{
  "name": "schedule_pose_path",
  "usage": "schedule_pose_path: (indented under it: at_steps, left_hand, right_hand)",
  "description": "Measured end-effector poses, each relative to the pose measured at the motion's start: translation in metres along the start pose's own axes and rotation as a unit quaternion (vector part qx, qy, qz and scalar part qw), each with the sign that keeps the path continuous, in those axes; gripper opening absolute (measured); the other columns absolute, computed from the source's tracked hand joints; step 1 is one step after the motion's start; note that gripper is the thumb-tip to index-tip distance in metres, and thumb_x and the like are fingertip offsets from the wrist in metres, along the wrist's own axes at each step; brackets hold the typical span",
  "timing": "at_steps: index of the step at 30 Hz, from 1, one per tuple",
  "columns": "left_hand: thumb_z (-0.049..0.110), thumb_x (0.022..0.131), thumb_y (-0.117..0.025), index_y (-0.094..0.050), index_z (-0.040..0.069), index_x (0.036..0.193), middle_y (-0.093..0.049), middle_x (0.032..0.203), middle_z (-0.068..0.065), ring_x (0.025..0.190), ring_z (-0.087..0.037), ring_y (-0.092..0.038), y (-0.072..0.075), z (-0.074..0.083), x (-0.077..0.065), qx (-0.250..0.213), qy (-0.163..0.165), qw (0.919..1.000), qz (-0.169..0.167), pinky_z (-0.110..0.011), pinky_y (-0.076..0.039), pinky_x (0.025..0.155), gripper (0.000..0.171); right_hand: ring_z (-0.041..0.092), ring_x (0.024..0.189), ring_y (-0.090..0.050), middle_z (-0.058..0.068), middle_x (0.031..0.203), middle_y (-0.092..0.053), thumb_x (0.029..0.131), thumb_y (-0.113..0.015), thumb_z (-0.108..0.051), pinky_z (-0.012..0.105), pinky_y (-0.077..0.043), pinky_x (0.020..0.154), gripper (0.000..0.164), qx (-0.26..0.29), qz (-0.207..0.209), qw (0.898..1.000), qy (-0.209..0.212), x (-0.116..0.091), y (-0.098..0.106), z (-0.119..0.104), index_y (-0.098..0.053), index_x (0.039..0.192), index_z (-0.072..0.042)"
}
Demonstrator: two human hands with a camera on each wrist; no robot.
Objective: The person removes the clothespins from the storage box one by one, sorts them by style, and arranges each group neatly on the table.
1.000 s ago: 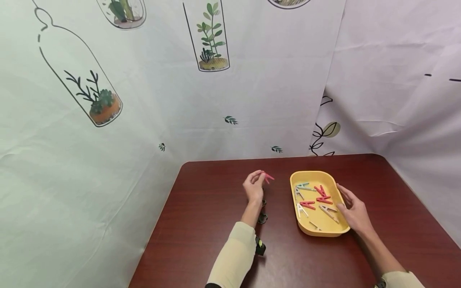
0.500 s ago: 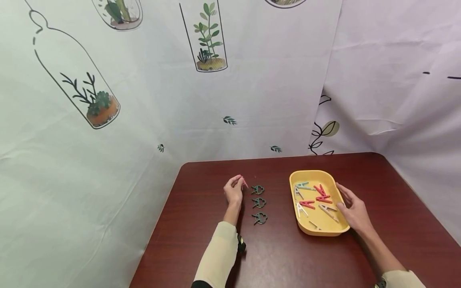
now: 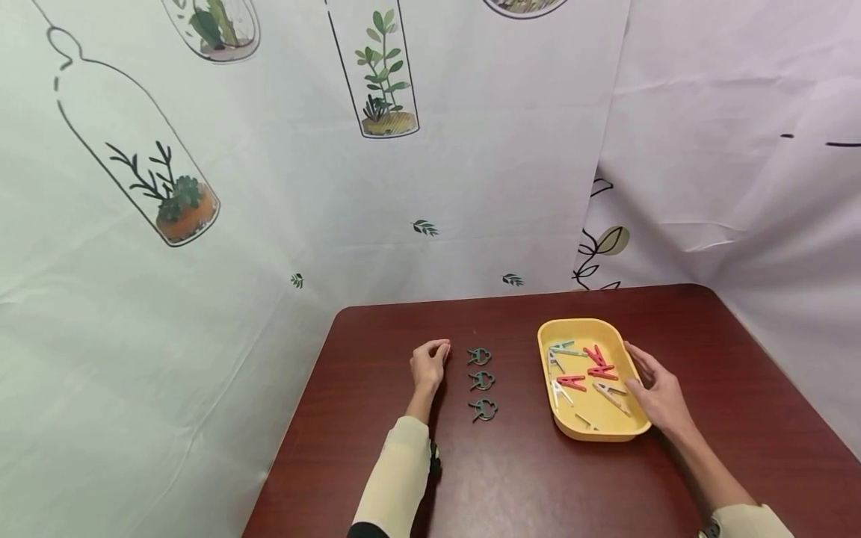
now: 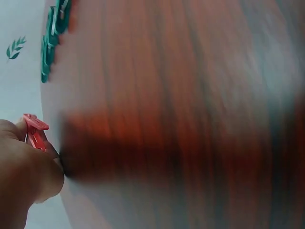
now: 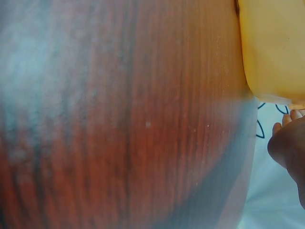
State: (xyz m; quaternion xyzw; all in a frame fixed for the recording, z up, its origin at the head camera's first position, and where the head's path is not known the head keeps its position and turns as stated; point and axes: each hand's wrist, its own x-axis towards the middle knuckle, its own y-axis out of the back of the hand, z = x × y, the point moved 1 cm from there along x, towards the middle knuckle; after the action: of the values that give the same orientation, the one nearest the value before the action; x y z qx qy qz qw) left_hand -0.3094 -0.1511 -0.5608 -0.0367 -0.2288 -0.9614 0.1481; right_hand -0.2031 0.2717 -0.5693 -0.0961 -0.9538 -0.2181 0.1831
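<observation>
My left hand [image 3: 427, 366] pinches a red clothespin [image 4: 36, 132] low over the left part of the table; in the head view the fingers hide most of it. Just right of this hand, a column of three green ring-shaped clips [image 3: 481, 380] lies on the table. My right hand [image 3: 659, 394] grips the right side of a yellow plastic tray [image 3: 602, 435], thumb over the rim and fingers outside. Inside the tray lie several clothespins: red ones [image 3: 570, 382], white ones [image 3: 610, 396] and a light green one [image 3: 566, 348].
The dark red-brown wooden table [image 3: 511, 478] has rounded far corners. A pale cloth [image 3: 323, 187] printed with plants in jars hangs behind it and along its sides.
My left hand has moved left and down with the red clothespin, uncovering the green clips. The right hand stays on the tray, which has not moved on the table.
</observation>
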Motion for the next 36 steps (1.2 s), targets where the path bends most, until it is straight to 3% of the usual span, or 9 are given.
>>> schedule_pose_path:
  at_steps: [6,11,14,18,22,25,30,33,36]
  left_hand:
    - [0.023,0.103,-0.072,-0.085,0.016,0.107,-0.081,0.106,-0.001,0.103,-0.026,-0.073,0.002,-0.005,0.002,0.076,-0.056,0.9944,-0.046,-0.048,-0.056,0.095,0.016]
    - [0.020,0.103,-0.072,-0.085,0.015,0.104,-0.081,0.104,-0.002,0.104,-0.029,-0.073,0.003,-0.007,0.003,0.108,-0.111,0.9857,-0.066,-0.051,-0.055,0.096,0.014]
    - [0.019,0.104,-0.070,-0.085,0.015,0.105,-0.080,0.104,-0.003,0.106,-0.030,-0.072,0.004,-0.008,0.003,0.110,-0.125,0.9830,-0.077,-0.052,-0.054,0.098,0.015]
    - [0.021,0.106,-0.068,-0.084,0.017,0.111,-0.079,0.114,-0.005,0.114,-0.031,-0.070,0.007,-0.012,0.008,0.099,-0.117,0.9841,-0.089,-0.054,-0.052,0.103,0.017]
    - [0.022,0.107,-0.067,-0.081,0.016,0.121,-0.076,0.126,-0.007,0.125,-0.032,-0.066,0.013,-0.015,0.012,0.052,-0.097,0.9907,-0.080,-0.054,-0.050,0.106,0.021]
    - [0.018,0.111,-0.059,-0.073,0.004,0.132,-0.072,0.132,-0.014,0.132,-0.034,-0.061,0.019,-0.018,0.014,-0.026,-0.084,0.9943,-0.060,-0.054,-0.047,0.112,0.029]
    - [0.013,0.114,-0.049,-0.043,-0.014,0.151,-0.053,0.151,-0.032,0.145,-0.044,-0.047,0.024,-0.025,0.012,-0.162,-0.057,0.9834,-0.059,-0.055,-0.036,0.120,0.046]
    - [0.010,0.110,-0.059,-0.034,-0.015,0.156,-0.044,0.157,-0.035,0.150,-0.046,-0.040,0.027,-0.027,0.007,-0.198,-0.038,0.9770,-0.068,-0.055,-0.033,0.122,0.058]
    - [0.003,0.103,-0.068,-0.035,-0.016,0.154,-0.045,0.155,-0.036,0.148,-0.047,-0.042,0.028,-0.027,0.002,-0.203,-0.038,0.9764,-0.063,-0.054,-0.034,0.122,0.064]
  right_hand:
    - [-0.020,0.125,-0.041,0.034,0.151,-0.050,0.096,-0.063,0.014,0.001,-0.036,0.096,0.062,0.003,0.002,1.000,0.006,0.000,-0.001,-0.001,-0.048,0.155,0.005]
    - [-0.020,0.125,-0.041,0.035,0.151,-0.050,0.095,-0.063,0.014,0.001,-0.036,0.097,0.062,0.007,0.000,1.000,0.009,0.000,-0.001,-0.002,-0.048,0.155,0.005]
    - [-0.021,0.124,-0.041,0.035,0.151,-0.050,0.096,-0.063,0.014,0.000,-0.036,0.096,0.061,0.001,-0.001,1.000,0.005,0.000,0.000,-0.002,-0.048,0.155,0.006]
    - [-0.021,0.123,-0.040,0.034,0.151,-0.050,0.097,-0.063,0.012,0.000,-0.035,0.094,0.061,-0.012,-0.002,1.000,-0.005,-0.001,0.000,-0.001,-0.048,0.155,0.005]
    - [-0.021,0.123,-0.040,0.033,0.152,-0.050,0.097,-0.063,0.011,0.000,-0.035,0.094,0.061,-0.013,-0.002,1.000,-0.007,-0.001,0.000,-0.001,-0.048,0.156,0.003]
    - [-0.020,0.123,-0.041,0.032,0.152,-0.050,0.097,-0.064,0.010,0.000,-0.035,0.094,0.062,-0.009,-0.003,1.000,-0.009,-0.002,0.000,0.000,-0.048,0.156,0.003]
    - [-0.020,0.123,-0.041,0.032,0.152,-0.050,0.097,-0.063,0.011,0.000,-0.036,0.094,0.061,-0.008,0.000,1.000,-0.009,-0.002,0.000,0.000,-0.048,0.156,0.003]
    - [-0.020,0.124,-0.041,0.033,0.152,-0.049,0.097,-0.063,0.012,0.000,-0.036,0.094,0.061,-0.008,0.001,1.000,-0.003,-0.001,0.000,0.001,-0.048,0.156,0.004]
    - [-0.020,0.124,-0.041,0.034,0.152,-0.049,0.097,-0.063,0.013,0.000,-0.036,0.095,0.061,-0.003,0.001,1.000,0.002,-0.001,0.000,0.002,-0.047,0.155,0.005]
